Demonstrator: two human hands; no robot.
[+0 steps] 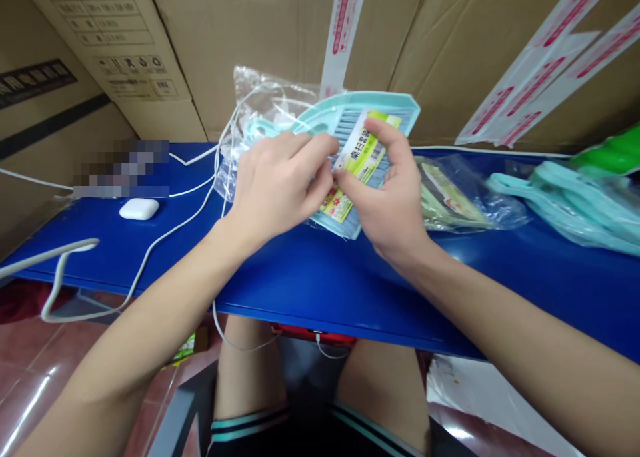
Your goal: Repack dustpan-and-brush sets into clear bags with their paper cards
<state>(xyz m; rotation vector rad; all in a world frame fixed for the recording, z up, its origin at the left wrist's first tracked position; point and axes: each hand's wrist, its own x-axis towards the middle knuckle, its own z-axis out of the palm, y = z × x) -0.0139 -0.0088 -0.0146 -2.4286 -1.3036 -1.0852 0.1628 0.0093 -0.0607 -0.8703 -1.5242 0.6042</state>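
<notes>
A light-blue dustpan and brush set (pixel 387 101) is held up over the blue table, tilted, with grey-blue bristles facing me. Across the bristles lies a yellow, white and green label card (pixel 357 167) with printed characters and a barcode. My left hand (pixel 287 177) is closed at the set's left side, its curled fingertips by the card's edge. My right hand (pixel 393 190) grips the right side, its thumb and index finger on the card. A clear plastic bag (pixel 257 87) crumples around the handle behind my left hand. The fingers under the set are hidden.
Packaged light-blue dustpans (pixel 575 200) and a bagged pale-green item (pixel 450 197) lie right on the blue table (pixel 295 263). A white earbud case (pixel 139 209) and loose white cables (pixel 165 233) are left. Taped cardboard boxes (pixel 250 30) stand behind.
</notes>
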